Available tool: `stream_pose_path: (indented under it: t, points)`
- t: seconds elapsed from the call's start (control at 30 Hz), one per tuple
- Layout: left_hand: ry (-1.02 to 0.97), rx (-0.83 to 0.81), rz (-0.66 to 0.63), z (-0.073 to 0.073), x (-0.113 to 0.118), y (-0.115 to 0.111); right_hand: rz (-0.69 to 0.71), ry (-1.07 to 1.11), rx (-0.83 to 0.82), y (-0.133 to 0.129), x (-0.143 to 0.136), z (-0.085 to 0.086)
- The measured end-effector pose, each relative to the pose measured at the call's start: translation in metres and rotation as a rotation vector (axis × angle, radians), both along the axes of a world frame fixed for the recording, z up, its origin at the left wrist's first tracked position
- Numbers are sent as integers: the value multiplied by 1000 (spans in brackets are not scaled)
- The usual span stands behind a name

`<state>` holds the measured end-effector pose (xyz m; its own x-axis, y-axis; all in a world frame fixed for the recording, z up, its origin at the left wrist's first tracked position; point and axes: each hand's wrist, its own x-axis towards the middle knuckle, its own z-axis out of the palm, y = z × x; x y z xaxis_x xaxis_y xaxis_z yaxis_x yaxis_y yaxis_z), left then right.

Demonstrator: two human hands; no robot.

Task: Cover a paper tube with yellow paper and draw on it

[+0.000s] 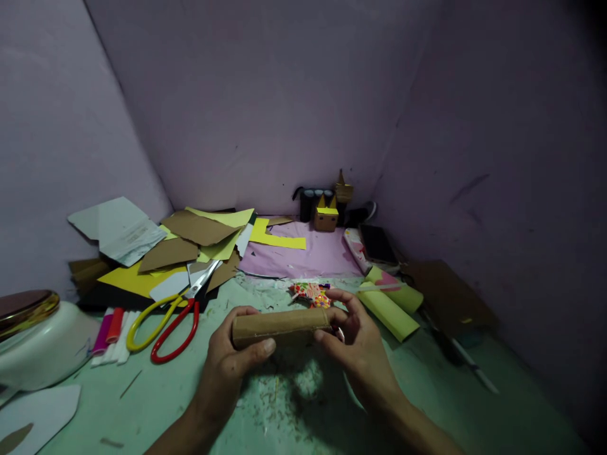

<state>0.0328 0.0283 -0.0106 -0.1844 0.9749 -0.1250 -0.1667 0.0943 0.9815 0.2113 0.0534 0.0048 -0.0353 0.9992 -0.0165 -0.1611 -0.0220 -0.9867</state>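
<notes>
Far left of the left hand, a white rounded object with a brown-and-gold top (45,341) sits on the green bench (175,404), with magenta- and red-capped white markers (105,335) just beside it. Nearer that hand lie scissors (193,292) with one yellow and one red handle, touching a pile of cardboard and paper scraps (202,227) beyond. The left hand (227,357) grips the left end of a narrow brown cardboard box (279,325), its thumb on the near face. The box is between both hands; a floral-patterned piece (310,294) lies just beyond it. The right hand (363,344) holds the box's right end between thumb and fingers. Right of that hand are curled yellow-green papers (391,313), a dark phone (378,244) farther beyond, and a brown board (450,291).
</notes>
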Motion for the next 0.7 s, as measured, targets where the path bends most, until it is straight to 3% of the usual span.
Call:
stream_pose_path:
  t: [0.7]
  points:
    - [-109, -15, 20, 0, 1, 2, 11, 54, 8, 5, 5, -15]
